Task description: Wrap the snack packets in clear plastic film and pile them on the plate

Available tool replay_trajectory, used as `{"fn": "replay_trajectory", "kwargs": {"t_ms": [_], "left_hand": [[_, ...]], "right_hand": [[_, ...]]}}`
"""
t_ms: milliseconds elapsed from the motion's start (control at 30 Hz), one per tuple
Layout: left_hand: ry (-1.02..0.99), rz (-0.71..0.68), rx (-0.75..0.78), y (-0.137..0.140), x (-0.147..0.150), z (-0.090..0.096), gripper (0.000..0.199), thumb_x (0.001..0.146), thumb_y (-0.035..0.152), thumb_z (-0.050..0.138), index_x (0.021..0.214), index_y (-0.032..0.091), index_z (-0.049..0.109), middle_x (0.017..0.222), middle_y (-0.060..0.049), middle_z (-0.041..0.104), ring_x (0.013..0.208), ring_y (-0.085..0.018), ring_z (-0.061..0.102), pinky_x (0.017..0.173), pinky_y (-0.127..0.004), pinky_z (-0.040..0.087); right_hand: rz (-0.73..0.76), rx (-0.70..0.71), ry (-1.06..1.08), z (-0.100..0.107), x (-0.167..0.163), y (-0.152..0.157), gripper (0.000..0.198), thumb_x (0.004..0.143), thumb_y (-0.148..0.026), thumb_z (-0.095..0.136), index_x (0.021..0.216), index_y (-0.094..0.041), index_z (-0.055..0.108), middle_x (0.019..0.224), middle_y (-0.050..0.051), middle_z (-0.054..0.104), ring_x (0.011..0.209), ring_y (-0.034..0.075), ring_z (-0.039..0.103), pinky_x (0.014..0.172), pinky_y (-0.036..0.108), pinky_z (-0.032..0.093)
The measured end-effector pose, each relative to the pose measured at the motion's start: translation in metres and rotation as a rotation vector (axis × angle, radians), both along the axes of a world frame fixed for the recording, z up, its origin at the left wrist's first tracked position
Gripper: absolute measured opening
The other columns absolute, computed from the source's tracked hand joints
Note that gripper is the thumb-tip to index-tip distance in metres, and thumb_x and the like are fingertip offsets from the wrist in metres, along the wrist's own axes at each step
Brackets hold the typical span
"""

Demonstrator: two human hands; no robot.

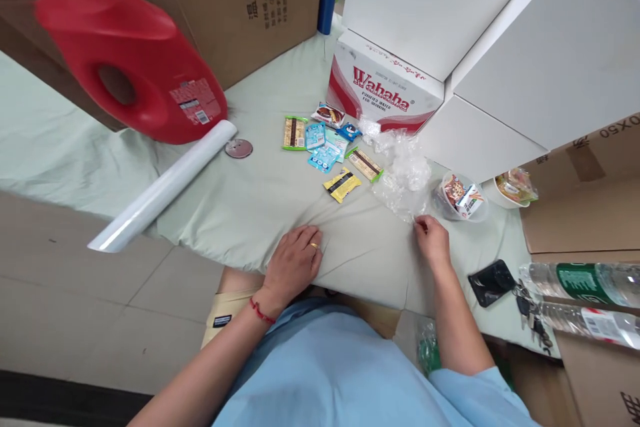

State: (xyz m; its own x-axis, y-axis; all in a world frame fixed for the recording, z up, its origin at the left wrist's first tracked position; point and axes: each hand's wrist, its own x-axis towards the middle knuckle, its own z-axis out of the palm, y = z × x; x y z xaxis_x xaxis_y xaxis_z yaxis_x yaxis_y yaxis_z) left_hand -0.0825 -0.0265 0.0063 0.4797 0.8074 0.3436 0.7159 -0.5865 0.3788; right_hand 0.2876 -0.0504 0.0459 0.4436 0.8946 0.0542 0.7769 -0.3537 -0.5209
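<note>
My left hand (294,255) rests flat on the pale green cloth at the table's front edge, fingers stretched out, holding nothing. At the right, my right hand (434,240) is closed, with thumb and forefinger pinching the near corner of a crumpled clear plastic bag (410,170). Left of the bag lie small packaged snacks: a yellow packet (342,185), a green-edged wafer packet (365,164), another green-edged packet (295,133), light blue packets (324,155), a dark blue packet (349,131) and a brown-and-white cake packet (329,114).
Beside the bag stands a clear bowl (481,212) with snacks, then a white bowl (500,197). A phone (491,282), keys (531,310) and water bottles (585,283) lie right. A red jug (150,67) and white roll (165,187) are left; a Wahaha carton (385,90) stands behind.
</note>
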Motion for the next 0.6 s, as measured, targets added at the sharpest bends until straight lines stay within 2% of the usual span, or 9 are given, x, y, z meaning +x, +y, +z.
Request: {"fn": "replay_trajectory", "kwargs": {"t_ms": [133, 233, 333, 433, 500, 600], "left_hand": [[-0.184, 0.017, -0.069, 0.0, -0.004, 0.001, 0.026, 0.102, 0.024, 0.053, 0.114, 0.018, 0.075, 0.12, -0.014, 0.076, 0.118, -0.03, 0.067, 0.103, -0.048, 0.054], [-0.448, 0.06, -0.235, -0.004, -0.006, 0.01, 0.026, 0.103, 0.034, 0.052, 0.103, 0.021, 0.074, 0.105, -0.011, 0.077, 0.103, -0.025, 0.07, 0.095, -0.042, 0.058], [-0.763, 0.127, -0.642, -0.011, -0.004, 0.024, 0.037, 0.103, 0.053, 0.052, 0.107, 0.021, 0.069, 0.103, -0.009, 0.075, 0.086, -0.02, 0.071, 0.072, -0.033, 0.059], [-1.009, 0.149, -1.099, -0.018, 0.003, 0.035, 0.057, 0.096, 0.069, 0.057, 0.126, 0.021, 0.056, 0.12, -0.012, 0.073, 0.081, -0.019, 0.073, 0.054, -0.027, 0.054], [-1.076, 0.178, -1.223, -0.019, 0.008, 0.037, 0.065, 0.089, 0.066, 0.068, 0.132, 0.022, 0.049, 0.125, -0.013, 0.071, 0.078, -0.018, 0.072, 0.051, -0.025, 0.052], [-1.106, 0.237, -1.209, -0.017, 0.01, 0.032, 0.066, 0.076, 0.047, 0.082, 0.126, 0.021, 0.048, 0.107, -0.006, 0.071, 0.065, -0.011, 0.063, 0.05, -0.022, 0.048]], "right_hand": [[-0.126, 0.203, 0.603, 0.01, -0.031, -0.04, 0.029, 0.077, -0.048, 0.079, 0.091, -0.024, 0.071, 0.08, 0.002, 0.068, 0.068, 0.019, 0.057, 0.067, 0.034, 0.051], [-0.15, 0.245, 0.935, 0.02, -0.069, -0.056, 0.034, 0.073, -0.049, 0.088, 0.091, -0.025, 0.071, 0.073, -0.002, 0.061, 0.059, 0.014, 0.05, 0.055, 0.028, 0.044], [0.011, 0.165, 0.941, 0.022, -0.111, -0.062, 0.029, 0.079, -0.05, 0.085, 0.088, -0.026, 0.072, 0.072, -0.002, 0.061, 0.059, 0.014, 0.049, 0.055, 0.027, 0.043], [0.262, 0.056, 0.853, 0.02, -0.15, -0.062, 0.023, 0.089, -0.049, 0.077, 0.09, -0.026, 0.073, 0.076, -0.001, 0.064, 0.065, 0.016, 0.054, 0.061, 0.029, 0.045], [0.417, -0.001, 0.813, 0.02, -0.171, -0.061, 0.019, 0.095, -0.046, 0.071, 0.094, -0.027, 0.073, 0.081, 0.0, 0.066, 0.07, 0.017, 0.057, 0.066, 0.03, 0.048], [0.697, -0.099, 0.718, 0.029, -0.186, -0.057, 0.015, 0.1, -0.04, 0.065, 0.1, -0.028, 0.075, 0.089, 0.001, 0.07, 0.078, 0.018, 0.062, 0.074, 0.031, 0.051]]}}
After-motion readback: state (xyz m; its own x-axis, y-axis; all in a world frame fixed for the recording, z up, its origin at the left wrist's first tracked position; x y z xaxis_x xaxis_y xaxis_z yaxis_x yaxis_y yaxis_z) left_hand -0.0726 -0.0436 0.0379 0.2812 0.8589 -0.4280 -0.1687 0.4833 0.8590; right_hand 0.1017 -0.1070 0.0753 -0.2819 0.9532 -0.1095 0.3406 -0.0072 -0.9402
